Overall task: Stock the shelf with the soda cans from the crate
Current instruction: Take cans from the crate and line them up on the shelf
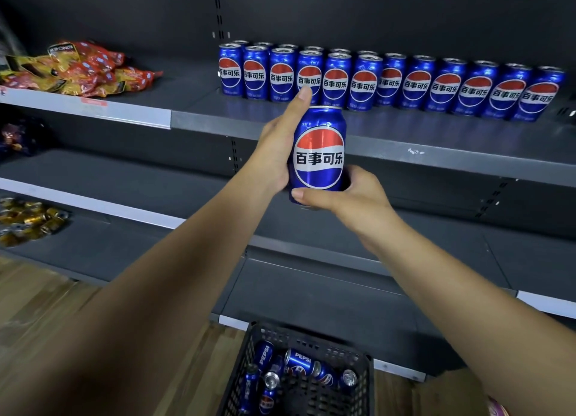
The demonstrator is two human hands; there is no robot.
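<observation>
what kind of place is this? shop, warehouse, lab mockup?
Most likely a shop aisle, possibly staged. Dark metal shelving with price-strip edges, a faced row of blue cola cans, snack bags on the next bay, and a black crate of cans on the floor.

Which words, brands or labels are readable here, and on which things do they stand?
"百事可乐": on the held can, gripped by the left hand and right hand.
"百事可乐": on the shelf cans.
"PEPSI": on the crate cans in the crate.
Snack bags: print too blurred to read.
Red shelf tag: unreadable.
</observation>
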